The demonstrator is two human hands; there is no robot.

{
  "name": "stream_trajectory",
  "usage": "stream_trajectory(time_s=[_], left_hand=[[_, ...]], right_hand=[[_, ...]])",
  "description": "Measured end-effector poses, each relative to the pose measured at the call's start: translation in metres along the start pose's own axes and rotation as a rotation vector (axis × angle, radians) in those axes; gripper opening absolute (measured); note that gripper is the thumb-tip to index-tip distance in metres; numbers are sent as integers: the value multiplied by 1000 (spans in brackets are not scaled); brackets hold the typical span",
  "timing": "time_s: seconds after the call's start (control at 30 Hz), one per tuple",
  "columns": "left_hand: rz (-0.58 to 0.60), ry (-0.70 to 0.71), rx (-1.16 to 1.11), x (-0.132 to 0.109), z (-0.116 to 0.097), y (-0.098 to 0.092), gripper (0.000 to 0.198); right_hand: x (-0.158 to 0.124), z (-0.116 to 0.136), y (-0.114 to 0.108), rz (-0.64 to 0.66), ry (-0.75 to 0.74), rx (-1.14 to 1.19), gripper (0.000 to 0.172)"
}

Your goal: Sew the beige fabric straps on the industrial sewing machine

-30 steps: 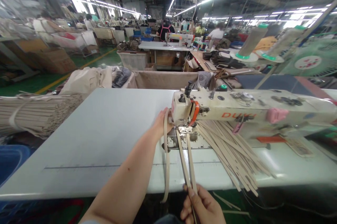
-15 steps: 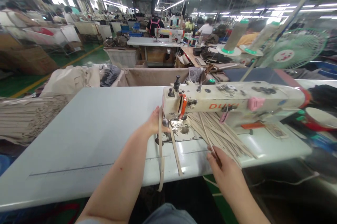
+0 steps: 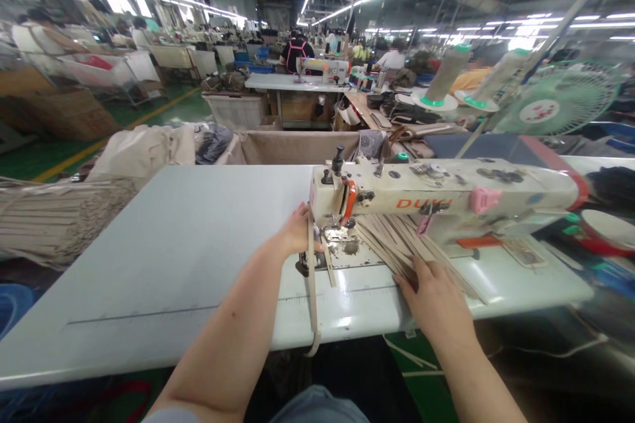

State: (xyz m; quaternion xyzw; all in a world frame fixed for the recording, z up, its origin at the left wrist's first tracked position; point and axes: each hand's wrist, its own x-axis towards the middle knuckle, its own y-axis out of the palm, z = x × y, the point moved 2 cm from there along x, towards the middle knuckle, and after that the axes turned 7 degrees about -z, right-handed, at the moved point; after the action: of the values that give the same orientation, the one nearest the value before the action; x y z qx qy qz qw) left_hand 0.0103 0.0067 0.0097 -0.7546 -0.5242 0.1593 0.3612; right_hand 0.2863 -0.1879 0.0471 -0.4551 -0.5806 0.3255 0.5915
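My left hand (image 3: 298, 232) is beside the needle area of a white sewing machine (image 3: 426, 194), its thumb pointing toward the presser foot. A long beige strip (image 3: 311, 290) runs down across this hand and hangs over the table's front edge; some fingers are hidden behind the strip and machine head. A shorter strip end (image 3: 330, 271) sticks out toward me from the needle plate (image 3: 352, 252). To the right, my right hand (image 3: 436, 290) is at the near end of a pile of narrow beige strips (image 3: 397, 234), with strip ends between thumb and fingers.
The white table (image 3: 188, 244) carries a printed ruler line along its front. Bundled beige strips (image 3: 64, 218) lie at the left. Behind the machine stand thread cones (image 3: 444, 79) and a green fan (image 3: 560, 102). A fabric-lined bin (image 3: 297, 148) is beyond the table; people work farther back.
The strip end at the needle plate has drawn in away from me and looks shorter. My right hand has moved up and right onto the pile. My left hand stays by the needle.
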Motion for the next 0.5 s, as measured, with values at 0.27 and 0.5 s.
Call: stream_trajectory(time_s=[0.27,0.5], left_hand=[[5,107,43,8,7,8,97],[-24,92,-140,4,8,3,102]], right_hand=[[-3,12,-6,-5,-24,1,32],[-6,10,6,13,-26,60,38]])
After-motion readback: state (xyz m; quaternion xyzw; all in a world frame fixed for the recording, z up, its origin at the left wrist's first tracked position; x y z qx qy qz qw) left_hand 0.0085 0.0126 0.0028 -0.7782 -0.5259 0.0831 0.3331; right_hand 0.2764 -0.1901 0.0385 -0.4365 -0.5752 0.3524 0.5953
